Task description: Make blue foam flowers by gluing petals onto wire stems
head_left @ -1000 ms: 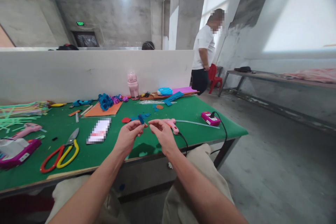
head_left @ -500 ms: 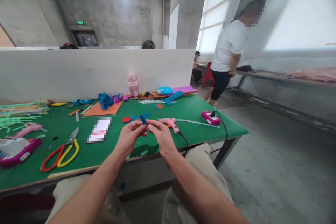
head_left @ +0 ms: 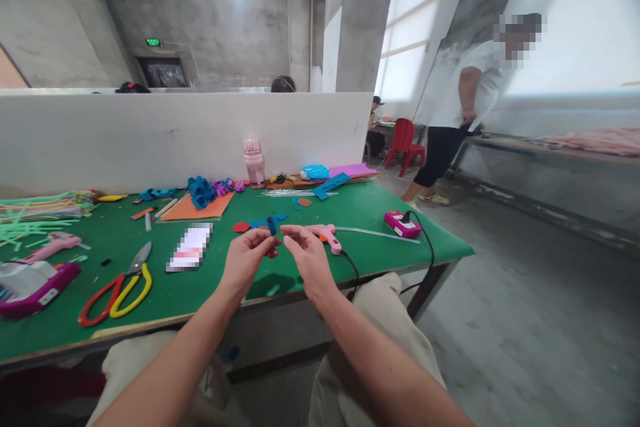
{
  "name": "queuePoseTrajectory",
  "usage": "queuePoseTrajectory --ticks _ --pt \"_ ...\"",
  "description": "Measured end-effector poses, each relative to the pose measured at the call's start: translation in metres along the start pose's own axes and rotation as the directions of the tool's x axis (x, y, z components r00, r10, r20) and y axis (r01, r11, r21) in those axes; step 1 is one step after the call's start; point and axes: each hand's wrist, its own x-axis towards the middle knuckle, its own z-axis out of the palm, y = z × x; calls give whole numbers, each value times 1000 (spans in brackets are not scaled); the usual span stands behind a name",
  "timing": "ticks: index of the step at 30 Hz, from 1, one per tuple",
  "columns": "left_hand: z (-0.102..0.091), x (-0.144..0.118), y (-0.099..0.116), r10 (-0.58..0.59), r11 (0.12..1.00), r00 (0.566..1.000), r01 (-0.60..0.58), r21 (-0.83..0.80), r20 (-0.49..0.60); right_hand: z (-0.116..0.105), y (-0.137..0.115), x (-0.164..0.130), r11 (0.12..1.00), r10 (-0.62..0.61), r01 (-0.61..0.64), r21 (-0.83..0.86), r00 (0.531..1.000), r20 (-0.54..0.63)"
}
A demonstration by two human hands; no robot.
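Between the fingertips of my left hand (head_left: 244,259), a small dark blue curled strip (head_left: 271,225) is pinched; its material looks like foam or felt. My right hand (head_left: 311,259) is a short gap to the right of it, fingers stretched out and thumb apart, with nothing visible in them. Just behind my hands, flat blue scraps (head_left: 283,217) and a red piece (head_left: 241,227) lie on the green table (head_left: 190,300). A pink glue gun (head_left: 332,240) rests beyond my right fingers, a clear glue stick (head_left: 375,233) extending from its back.
Scissors (head_left: 134,277) with red and yellow handles and a phone (head_left: 190,247) lie to the left. Blue flowers (head_left: 201,192) sit on orange sheets. A pink bottle (head_left: 254,163) stands by the white partition (head_left: 150,140). At right are a magenta power box (head_left: 401,225) and a person (head_left: 457,100).
My right fingers have come away from the blue strip, leaving a gap; my left hand still holds it. The person at right has moved farther right and leans forward, revealing a red chair.
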Motion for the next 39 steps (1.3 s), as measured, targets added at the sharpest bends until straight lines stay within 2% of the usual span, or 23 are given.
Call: queuePoseTrajectory --ticks 3,5,9,14,18,25,30,33,36,39 --pt "1 0 0 -27 996 997 32 -77 67 -2 -1 2 1000 -16 16 -17 999 -33" --pt "1 -1 1 -8 996 995 16 -83 104 -5 -2 3 996 -31 34 -84 999 37" --pt "1 -4 5 79 996 990 -84 39 114 -10 -4 5 960 -120 162 -227 975 185" --pt "-4 -6 5 190 939 970 -224 259 150 -15 -4 8 918 -258 303 -255 946 196" --pt "-8 -5 -1 252 907 949 -300 295 191 -16 -5 8 855 -400 443 -270 894 200" --pt "-11 -5 6 256 905 938 -318 282 234 -20 -11 2 673 -569 623 -399 781 259" --pt "-23 -4 23 107 965 969 -154 211 221 -28 -16 -2 377 -629 748 -546 639 442" --pt "-31 -5 26 62 984 969 -99 147 240 -31 -15 -2 254 -624 793 -553 572 533" --pt "-36 -7 26 47 988 962 -84 127 268 -32 -11 -2 204 -610 814 -544 540 580" --pt "-38 -10 27 31 985 959 -77 152 283 -33 -8 -2 197 -597 816 -543 539 594"
